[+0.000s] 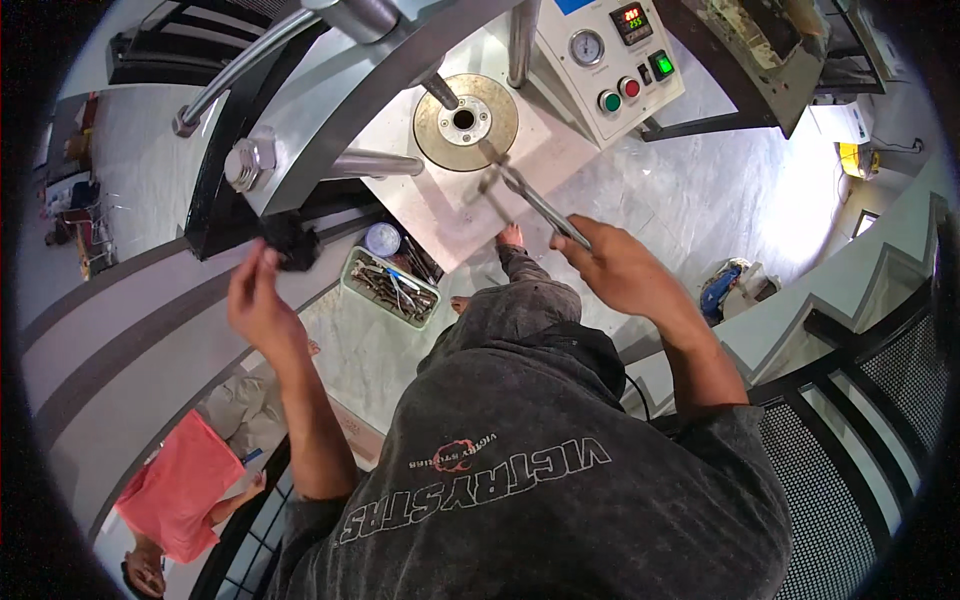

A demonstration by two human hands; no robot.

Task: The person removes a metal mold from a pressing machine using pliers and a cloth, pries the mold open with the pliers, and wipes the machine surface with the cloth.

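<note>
Pinched in the fingers of my left hand is a crumpled black object, perhaps cloth, beside the machine's steel frame. My right hand grips a long silver metal tool, angled up-left toward a round metal plate with a dark central hole. The tool's far end is blurred over the pale square platform under that plate; whether it touches anything, I cannot tell.
A control panel stands upper right. A tool tray and a white tub sit below the platform. A co-worker in pink is at lower left. Stairs and black railings run along the right.
</note>
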